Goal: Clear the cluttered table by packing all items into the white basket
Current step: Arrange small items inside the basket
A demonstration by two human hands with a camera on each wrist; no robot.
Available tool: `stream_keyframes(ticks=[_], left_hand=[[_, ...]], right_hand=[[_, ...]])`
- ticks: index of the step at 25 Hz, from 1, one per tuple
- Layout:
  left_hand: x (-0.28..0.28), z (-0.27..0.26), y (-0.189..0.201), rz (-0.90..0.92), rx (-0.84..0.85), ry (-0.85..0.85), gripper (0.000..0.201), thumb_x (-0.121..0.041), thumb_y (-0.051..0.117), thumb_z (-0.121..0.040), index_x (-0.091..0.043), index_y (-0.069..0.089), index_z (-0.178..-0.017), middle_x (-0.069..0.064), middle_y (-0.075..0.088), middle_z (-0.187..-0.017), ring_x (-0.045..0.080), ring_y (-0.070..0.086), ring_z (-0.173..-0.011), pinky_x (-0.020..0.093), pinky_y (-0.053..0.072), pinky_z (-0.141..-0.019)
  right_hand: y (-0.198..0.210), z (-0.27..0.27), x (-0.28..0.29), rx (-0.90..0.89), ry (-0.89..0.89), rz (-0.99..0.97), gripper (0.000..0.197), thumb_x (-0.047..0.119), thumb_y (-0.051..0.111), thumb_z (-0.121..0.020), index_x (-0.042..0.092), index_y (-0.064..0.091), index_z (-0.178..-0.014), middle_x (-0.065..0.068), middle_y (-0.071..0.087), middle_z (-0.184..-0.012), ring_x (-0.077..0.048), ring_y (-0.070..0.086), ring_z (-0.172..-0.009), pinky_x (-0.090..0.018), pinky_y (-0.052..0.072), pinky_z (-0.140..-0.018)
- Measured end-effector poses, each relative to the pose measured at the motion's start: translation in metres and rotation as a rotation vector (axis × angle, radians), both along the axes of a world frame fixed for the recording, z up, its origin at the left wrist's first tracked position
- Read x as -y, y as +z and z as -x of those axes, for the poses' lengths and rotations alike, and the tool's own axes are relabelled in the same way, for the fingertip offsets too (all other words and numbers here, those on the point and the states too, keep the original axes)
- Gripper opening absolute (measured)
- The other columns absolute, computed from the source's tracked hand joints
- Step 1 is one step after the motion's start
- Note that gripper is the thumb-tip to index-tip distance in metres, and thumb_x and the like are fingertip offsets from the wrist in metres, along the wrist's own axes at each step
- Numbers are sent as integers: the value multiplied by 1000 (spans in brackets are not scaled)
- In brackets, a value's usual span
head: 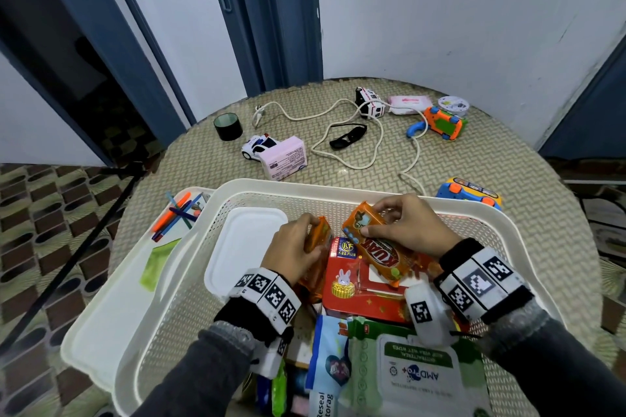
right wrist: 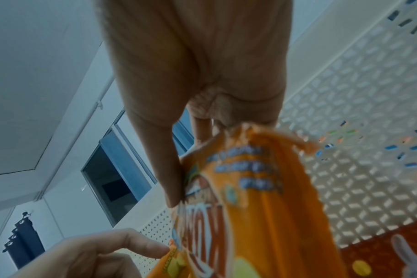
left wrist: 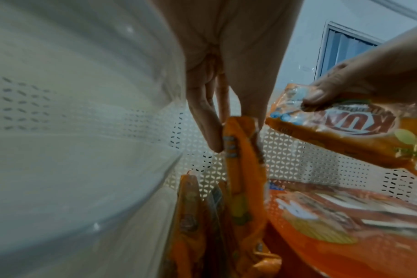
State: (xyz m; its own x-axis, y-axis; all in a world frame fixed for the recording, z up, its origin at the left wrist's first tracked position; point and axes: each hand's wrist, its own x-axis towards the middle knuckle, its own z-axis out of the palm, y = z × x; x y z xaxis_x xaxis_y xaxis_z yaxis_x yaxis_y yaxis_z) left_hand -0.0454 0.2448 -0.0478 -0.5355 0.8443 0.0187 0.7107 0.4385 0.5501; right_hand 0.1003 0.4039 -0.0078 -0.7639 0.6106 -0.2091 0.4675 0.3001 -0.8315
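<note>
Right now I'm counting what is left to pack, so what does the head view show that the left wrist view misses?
Only the head view shows the unpacked things on the table: black sunglasses, white cable, toy police car, pink box.

Only the left wrist view shows more orange packets standing on edge below the left hand.

Both show the white basket, the red box and the KUAT packet in the right hand.
</note>
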Motion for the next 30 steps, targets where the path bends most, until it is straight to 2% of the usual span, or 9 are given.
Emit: stream_keyframes(ticks=[5, 11, 14, 18, 20, 22, 24, 27, 30], left_hand=[[3, 1, 2, 181, -93, -33, 38, -20, 67, -84, -9, 48, -115, 12, 60, -104, 28, 58, -95, 32, 43, -75], [3, 2, -1, 425, -217, -156, 44, -32, 58, -92, -8, 44, -126, 13, 55, -120, 28, 54, -111, 35, 44, -87], [6, 5, 0, 466, -210, -245, 44, -28, 53, -95, -8, 43, -132, 13, 48, -125, 28, 51, -115, 35, 43, -92], [9, 12, 0, 385, -115, -247, 47, -25, 62, -90, -3, 48, -130, 13, 44, -124, 27, 50, -113, 30, 38, -93], [12, 14, 6, 301, -104, -303, 46, -25, 65, -87, -4, 54, -126, 11, 47, -124, 26, 46, -115, 26, 32, -92], [15, 17, 14, 268, -291, -382, 44, -36, 65, -85, -16, 61, -123, 4, 47, -134, 23, 35, -125, 28, 25, -95], [18, 22, 19, 310, -454, -393, 45, -49, 62, -83, -30, 60, -124, -9, 36, -148, 20, 18, -138, 34, 17, -100], [20, 30, 17, 411, -393, -364, 53, -60, 56, -83, -37, 53, -131, -16, 33, -150, 14, 2, -144, 40, 7, -106], [21, 34, 16, 442, -343, -384, 63, -65, 59, -77, -37, 51, -133, -19, 34, -149, 12, -1, -144, 48, 6, -107]], right_hand=[[-6, 3, 1, 49, -19, -34, 34, 26, 82, -72, 16, 60, -95, 2, 57, -68, -10, 56, -60, -20, 41, -53], [-19, 7, 17, 114, 35, -13, 23, 26, 76, -79, 18, 56, -88, 6, 57, -64, -3, 54, -55, -9, 34, -42], [-28, 13, 28, 137, 11, 64, 20, 23, 72, -83, 22, 54, -90, 4, 61, -71, -6, 59, -61, -13, 39, -47], [-37, 18, 35, 74, -107, 236, 18, 17, 73, -82, 16, 58, -92, -8, 69, -81, -20, 68, -71, -26, 52, -57], [-36, 14, 34, 111, -134, 172, 14, 17, 72, -83, 14, 59, -90, -3, 66, -77, -15, 65, -67, -20, 49, -52], [-32, 9, 32, 168, -163, 104, 15, 18, 70, -85, 13, 60, -94, -1, 63, -78, -12, 62, -67, -16, 45, -49], [-30, 4, 32, 257, -147, -53, 20, 21, 70, -85, 14, 59, -101, -4, 64, -91, -14, 61, -77, -20, 49, -61], [-35, 6, 44, 319, -13, -570, 31, 26, 65, -86, 14, 59, -114, -5, 64, -110, -21, 57, -101, -33, 48, -84], [-36, 20, 60, 250, 215, -635, 45, 47, 64, -83, 25, 56, -121, 4, 60, -118, -16, 47, -112, -35, 37, -94]])
